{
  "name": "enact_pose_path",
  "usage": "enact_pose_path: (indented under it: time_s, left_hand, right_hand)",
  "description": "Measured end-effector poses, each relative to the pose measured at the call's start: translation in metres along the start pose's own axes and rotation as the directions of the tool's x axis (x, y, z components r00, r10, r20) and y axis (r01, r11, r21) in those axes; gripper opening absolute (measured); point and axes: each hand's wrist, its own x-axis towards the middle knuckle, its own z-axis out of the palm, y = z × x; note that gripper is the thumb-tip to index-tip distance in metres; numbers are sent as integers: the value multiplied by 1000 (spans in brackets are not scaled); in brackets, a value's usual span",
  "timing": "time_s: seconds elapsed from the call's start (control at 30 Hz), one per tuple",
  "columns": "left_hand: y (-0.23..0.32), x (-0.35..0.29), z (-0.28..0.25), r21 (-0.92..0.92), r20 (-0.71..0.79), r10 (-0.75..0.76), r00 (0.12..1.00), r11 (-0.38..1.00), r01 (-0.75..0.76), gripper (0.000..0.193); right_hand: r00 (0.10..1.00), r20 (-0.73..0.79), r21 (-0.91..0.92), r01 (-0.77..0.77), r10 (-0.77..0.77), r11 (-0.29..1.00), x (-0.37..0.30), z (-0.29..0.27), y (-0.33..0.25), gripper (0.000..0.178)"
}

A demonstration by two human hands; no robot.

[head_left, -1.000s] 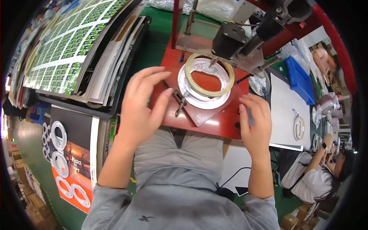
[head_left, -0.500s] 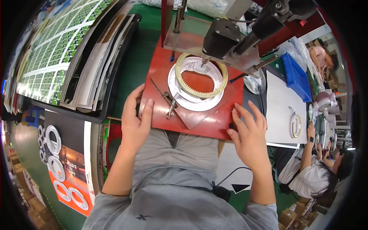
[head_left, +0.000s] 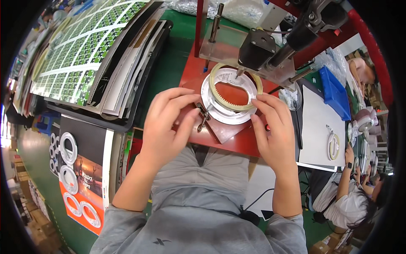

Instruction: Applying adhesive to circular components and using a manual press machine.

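A white plastic ring (head_left: 226, 117) lies on the red base plate (head_left: 243, 142) of a press, with a cream inner-toothed ring (head_left: 216, 96) over its middle. My left hand (head_left: 167, 122) hovers left of it, thumb and fingers apart, fingertips close to a small metal clamp (head_left: 204, 118) on the plate. On the right side, my right hand (head_left: 275, 127) has its thumb and fingers spread, the tips at the rings' right edge. Whether they touch the rings I cannot tell. The press's black head (head_left: 257, 48) stands over the back of the rings, its thin tip near the white ring.
Metal posts (head_left: 216, 23) and a clear plate flank the press head. Stacked sheets (head_left: 84, 63) sit in a black tray on the left. Several white rings (head_left: 69, 180) lie on a printed board lower left. On the right are a blue bin (head_left: 334, 93) and a co-worker's arm (head_left: 344, 173).
Both hands have left the red plate's front corners and moved up and inward toward the rings. The whole view has shifted slightly, with the press now further right.
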Motion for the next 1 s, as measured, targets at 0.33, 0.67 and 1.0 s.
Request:
enact_pose_path:
  time_s: [0.33, 0.67, 1.0]
  left_hand:
    - [-12, -3, 4, 45, -69, -128, 989, 990, 131, 26]
    - [-38, -37, 30, -204, -59, -399, 915, 902, 380, 41]
    - [-29, -31, 15, -47, -65, -286, 956, 958, 283, 40]
  right_hand:
    - [980, 172, -282, -52, 103, 958, -42, -27, 23, 28]
    - [895, 404, -422, 0, 188, 907, -58, -43, 8, 61]
    - [969, 245, -324, 79, 3, 943, -15, -42, 11, 32]
